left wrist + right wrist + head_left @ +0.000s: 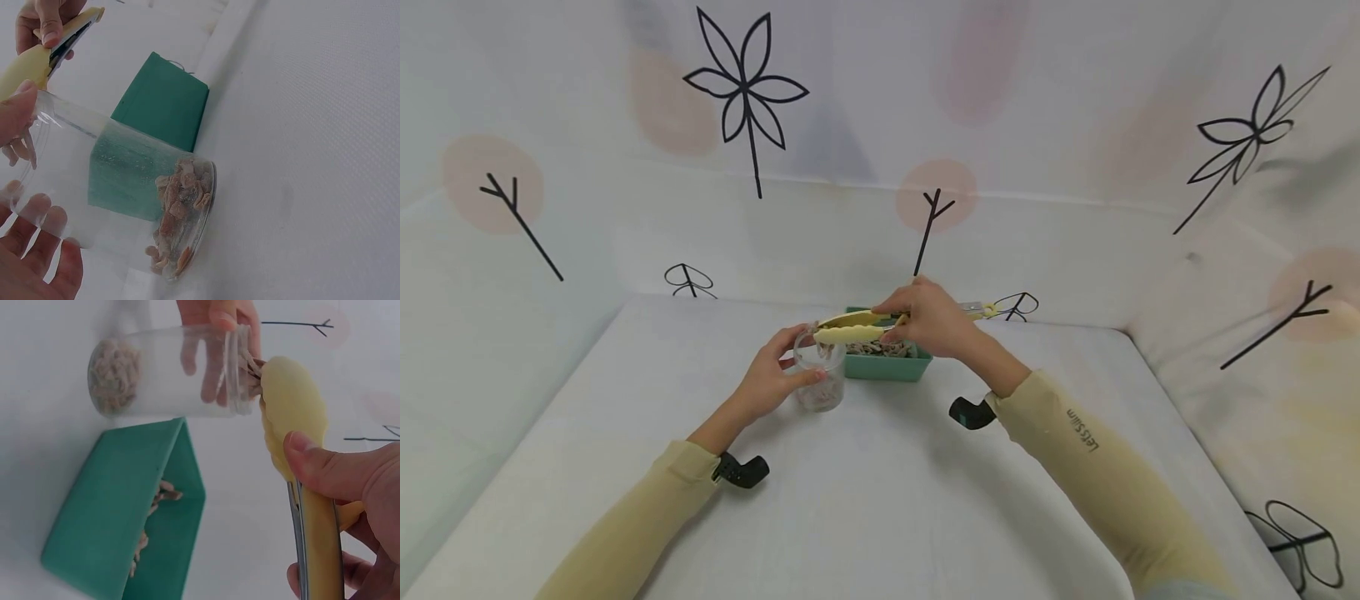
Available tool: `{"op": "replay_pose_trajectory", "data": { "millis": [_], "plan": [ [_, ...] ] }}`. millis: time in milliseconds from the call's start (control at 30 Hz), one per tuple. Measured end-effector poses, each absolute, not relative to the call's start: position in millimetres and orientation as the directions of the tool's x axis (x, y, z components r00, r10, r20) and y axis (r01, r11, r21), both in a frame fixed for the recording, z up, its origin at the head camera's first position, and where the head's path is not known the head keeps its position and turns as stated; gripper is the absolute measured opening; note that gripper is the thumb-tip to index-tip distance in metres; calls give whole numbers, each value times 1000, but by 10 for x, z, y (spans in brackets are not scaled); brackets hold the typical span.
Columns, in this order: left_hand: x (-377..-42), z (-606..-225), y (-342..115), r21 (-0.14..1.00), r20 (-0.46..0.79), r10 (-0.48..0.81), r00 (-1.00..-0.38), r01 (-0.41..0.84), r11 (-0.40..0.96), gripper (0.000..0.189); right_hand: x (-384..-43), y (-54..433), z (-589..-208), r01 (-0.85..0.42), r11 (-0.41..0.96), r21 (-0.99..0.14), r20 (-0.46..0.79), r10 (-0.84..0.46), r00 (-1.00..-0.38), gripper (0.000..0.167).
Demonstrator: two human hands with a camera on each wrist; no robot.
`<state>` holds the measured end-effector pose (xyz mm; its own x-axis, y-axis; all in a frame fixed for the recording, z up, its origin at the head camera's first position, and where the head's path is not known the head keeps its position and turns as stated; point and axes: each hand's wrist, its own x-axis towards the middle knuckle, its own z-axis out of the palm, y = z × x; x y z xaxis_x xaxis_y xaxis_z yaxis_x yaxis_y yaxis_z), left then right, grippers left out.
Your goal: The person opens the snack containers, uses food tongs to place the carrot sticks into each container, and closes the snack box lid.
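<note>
My left hand (772,375) grips a clear jar (125,162) near its open mouth, fingers and thumb around the sides. Brownish dried pieces (181,206) lie in a layer at the jar's bottom. In my right hand (931,319) is a pair of yellow-tipped metal tongs (294,412), held around the arms. The tong heads are at the jar's mouth, with several dried strips (250,372) between them, partly inside the rim. Right beside the jar stands a green rectangular box (887,368), holding more of the same dried pieces (142,540).
A white cloth covers the table (865,500). Behind it rises a white backdrop (820,242) printed with black plant drawings. A black wrist camera (743,472) sits on the left forearm and another black camera (972,413) on the right.
</note>
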<state>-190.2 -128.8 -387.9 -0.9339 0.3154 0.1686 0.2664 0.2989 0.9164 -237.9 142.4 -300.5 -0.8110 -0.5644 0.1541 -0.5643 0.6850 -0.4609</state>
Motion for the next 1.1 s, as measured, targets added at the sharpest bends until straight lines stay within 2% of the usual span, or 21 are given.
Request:
{"op": "replay_pose_trajectory", "data": {
  "millis": [167, 467, 833, 1100],
  "plan": [
    [-1903, -3890, -1291, 911, 174, 314, -933, 274, 310, 73, -2371, 1395, -3021, -552, 706, -444, 120, -564, -817, 40],
    [-2082, -4208, -1363, 906, 214, 304, -928, 305, 292, 76, -2378, 1377, -3042, -547, 721, -426, 94, -566, -819, 43],
    [-2073, -4214, -1366, 907, 221, 292, -931, 306, 289, 75, -2378, 1400, -3031, -537, 706, -463, 72, -573, -816, 51],
    [-2109, -4221, -1356, 910, 226, 303, -926, 312, 274, 75, -2471, 1634, -3126, -471, 739, -481, 67, -505, -860, 58]
  ]
}}
